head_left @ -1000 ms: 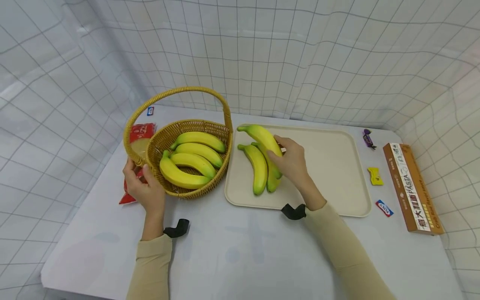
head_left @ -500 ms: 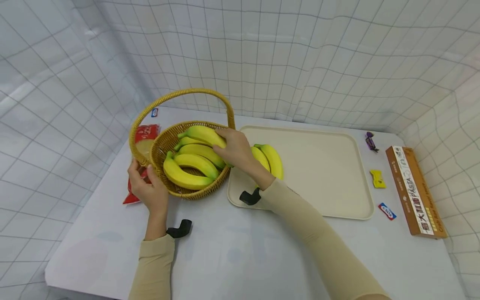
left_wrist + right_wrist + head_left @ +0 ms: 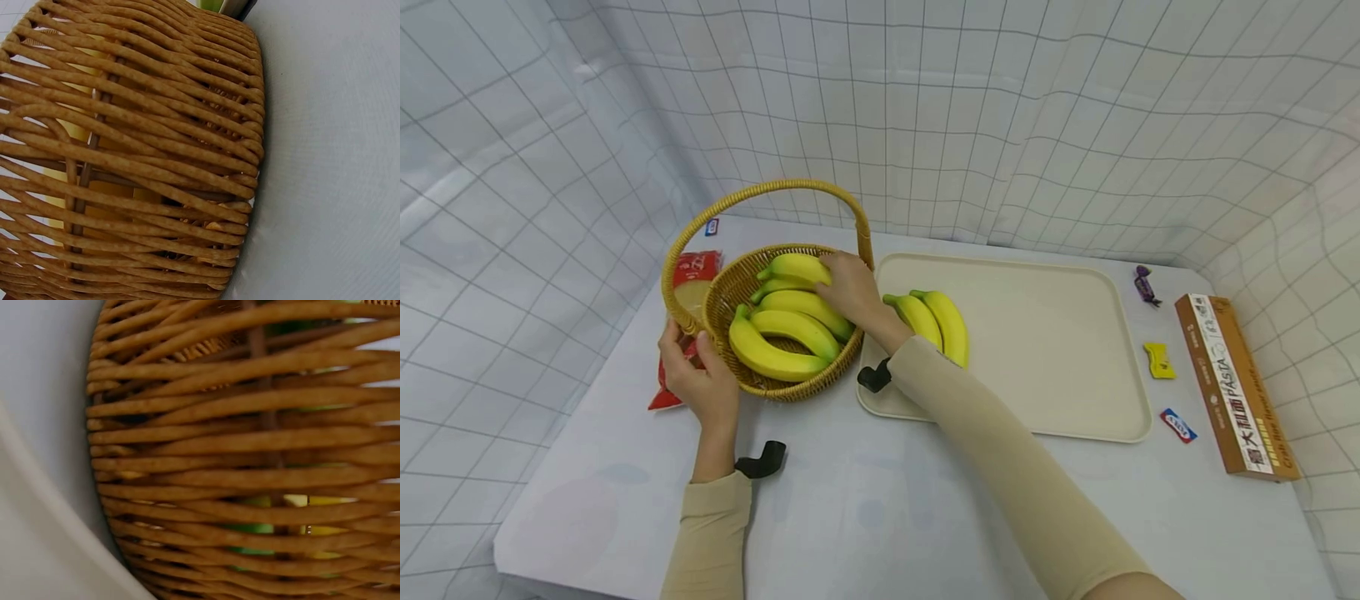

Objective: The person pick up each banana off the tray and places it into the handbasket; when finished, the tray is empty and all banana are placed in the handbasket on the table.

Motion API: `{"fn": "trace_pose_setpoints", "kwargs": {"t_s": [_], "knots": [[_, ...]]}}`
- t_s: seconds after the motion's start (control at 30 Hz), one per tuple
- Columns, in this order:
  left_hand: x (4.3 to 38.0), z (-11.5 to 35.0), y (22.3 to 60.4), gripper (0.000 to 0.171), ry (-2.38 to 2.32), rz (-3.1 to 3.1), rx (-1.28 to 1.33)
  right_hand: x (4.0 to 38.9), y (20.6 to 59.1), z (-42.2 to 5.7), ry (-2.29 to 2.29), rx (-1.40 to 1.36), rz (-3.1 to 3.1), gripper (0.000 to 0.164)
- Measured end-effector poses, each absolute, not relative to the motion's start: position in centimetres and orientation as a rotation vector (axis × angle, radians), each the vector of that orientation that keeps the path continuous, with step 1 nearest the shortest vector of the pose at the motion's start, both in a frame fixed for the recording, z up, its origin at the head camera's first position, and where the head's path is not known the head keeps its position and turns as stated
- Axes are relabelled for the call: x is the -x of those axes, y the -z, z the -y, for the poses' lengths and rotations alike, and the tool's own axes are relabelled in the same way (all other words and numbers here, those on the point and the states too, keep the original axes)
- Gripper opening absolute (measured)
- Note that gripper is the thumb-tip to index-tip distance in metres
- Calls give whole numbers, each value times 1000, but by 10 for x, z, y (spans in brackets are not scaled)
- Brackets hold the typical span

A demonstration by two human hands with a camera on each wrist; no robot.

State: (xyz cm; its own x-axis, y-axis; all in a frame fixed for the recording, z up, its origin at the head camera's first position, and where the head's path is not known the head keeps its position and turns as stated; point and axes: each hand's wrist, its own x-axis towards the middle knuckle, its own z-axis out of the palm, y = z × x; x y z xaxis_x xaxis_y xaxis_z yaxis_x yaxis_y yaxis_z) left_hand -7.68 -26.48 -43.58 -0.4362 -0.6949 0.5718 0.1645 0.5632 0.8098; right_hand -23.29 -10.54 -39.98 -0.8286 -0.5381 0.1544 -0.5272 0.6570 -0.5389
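A woven wicker basket (image 3: 790,390) with a tall arched handle (image 3: 775,185) holds several yellow bananas. My left hand (image 3: 706,387) grips it at the left foot of the handle, thumb on the near side. Over the far right of the basket, my right hand (image 3: 853,287) holds a banana (image 3: 797,268) by its right end, lying on top of the others. Two more bananas (image 3: 953,325) lie side by side on a cream tray (image 3: 1045,350), partly behind the right forearm. Both wrist views show the basket's woven wall (image 3: 156,125) close up, with neither hand visible.
A red packet (image 3: 696,267) lies partly behind the basket's left side. Right of the tray are a purple-wrapped candy (image 3: 1146,285), a yellow one (image 3: 1159,361), a small blue-and-red packet (image 3: 1178,425) and a pasta box (image 3: 1234,387). White gridded curtains (image 3: 925,125) surround the table.
My right hand has carried the banana leftward from the tray into the basket, laying it over the others. The left hand keeps its grip on the basket.
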Motion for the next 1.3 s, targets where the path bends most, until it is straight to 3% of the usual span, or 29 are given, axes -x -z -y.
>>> {"fn": "trace_pose_setpoints", "kwargs": {"t_s": [0.3,0.67,1.03,1.3], "knots": [[77,266,436,36,1035,1762,-441,220,396,93,1050,889,-2845,48],[78,263,433,35,1032,1753,-418,184,395,25,1394,885,-2812,53],[79,264,432,35,1047,1745,-441,189,418,-77,1513,505,-2956,60],[80,264,435,35,1073,1757,-473,191,433,-108,1477,336,-2928,64]]}}
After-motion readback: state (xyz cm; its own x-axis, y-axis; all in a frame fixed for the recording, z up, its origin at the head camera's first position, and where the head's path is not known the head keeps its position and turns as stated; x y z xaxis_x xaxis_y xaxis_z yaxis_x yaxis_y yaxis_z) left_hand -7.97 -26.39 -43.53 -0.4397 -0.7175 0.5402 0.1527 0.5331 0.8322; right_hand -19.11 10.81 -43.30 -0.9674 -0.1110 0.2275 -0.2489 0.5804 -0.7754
